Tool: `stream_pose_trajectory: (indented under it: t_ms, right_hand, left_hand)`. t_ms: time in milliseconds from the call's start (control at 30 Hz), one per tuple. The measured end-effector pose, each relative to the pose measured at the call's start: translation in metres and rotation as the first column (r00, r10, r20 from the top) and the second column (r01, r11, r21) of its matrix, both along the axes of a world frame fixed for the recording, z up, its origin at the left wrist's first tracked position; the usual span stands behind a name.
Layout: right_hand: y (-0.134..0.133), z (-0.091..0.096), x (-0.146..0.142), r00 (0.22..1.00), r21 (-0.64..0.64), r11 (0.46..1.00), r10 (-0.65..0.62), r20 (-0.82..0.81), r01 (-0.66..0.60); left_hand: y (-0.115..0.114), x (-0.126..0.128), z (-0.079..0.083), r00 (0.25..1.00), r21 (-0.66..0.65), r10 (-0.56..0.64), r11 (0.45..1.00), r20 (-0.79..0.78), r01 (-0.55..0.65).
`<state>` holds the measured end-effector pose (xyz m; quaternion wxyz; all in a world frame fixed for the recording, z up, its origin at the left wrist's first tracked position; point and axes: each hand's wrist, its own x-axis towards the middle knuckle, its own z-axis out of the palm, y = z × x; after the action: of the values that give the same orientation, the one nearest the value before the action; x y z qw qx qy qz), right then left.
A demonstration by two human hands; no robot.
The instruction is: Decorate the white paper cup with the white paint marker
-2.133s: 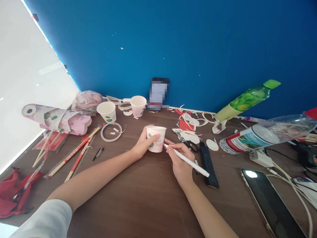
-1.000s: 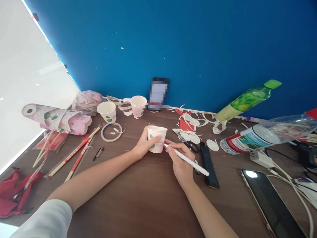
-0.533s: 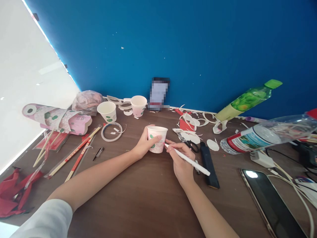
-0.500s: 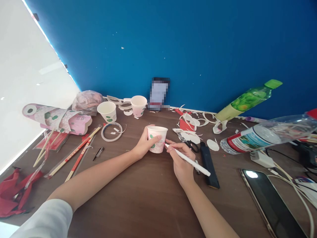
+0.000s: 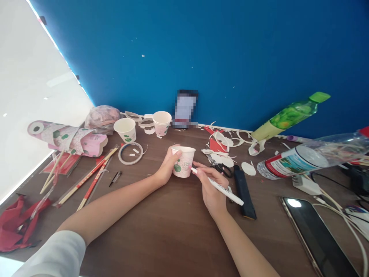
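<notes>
A small paper cup point(image 5: 183, 162) with green and pink print stands upright on the brown table point(image 5: 161, 227). My left hand point(image 5: 167, 167) is wrapped round its left side, thumb near the rim. My right hand point(image 5: 211, 188) grips a white pen point(image 5: 219, 187) like a pencil, its tip touching the cup's right side low down.
Two more paper cups point(image 5: 125, 129) point(image 5: 162, 122) stand at the back. A tape ring point(image 5: 130, 153), chopsticks point(image 5: 86, 177), scissors point(image 5: 219, 166), a black case point(image 5: 243, 191), paper scraps, a green bottle point(image 5: 288, 115), a water bottle point(image 5: 305, 157) and a phone point(image 5: 317, 234) lie around.
My left hand has turned the cup a little, so its green leaf print now faces me. The pen tip stays against the cup's right side.
</notes>
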<state>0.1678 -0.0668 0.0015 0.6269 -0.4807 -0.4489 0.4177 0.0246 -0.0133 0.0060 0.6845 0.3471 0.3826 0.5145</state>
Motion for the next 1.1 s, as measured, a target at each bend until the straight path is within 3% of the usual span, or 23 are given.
stream_pose_trajectory:
  t_ms: [300, 1100]
  right_hand:
    - [-0.001, 0.007, -0.002, 0.999, 0.013, 1.000, -0.003, 0.050, 0.002]
    - [0.003, -0.007, -0.001, 0.998, -0.005, 0.998, -0.055, 0.041, 0.056]
  left_hand:
    - [0.002, 0.000, -0.007, 1.000, 0.047, -0.008, 0.999, -0.001, 0.008]
    - [0.001, 0.000, -0.004, 1.000, 0.050, -0.009, 0.999, -0.022, 0.010]
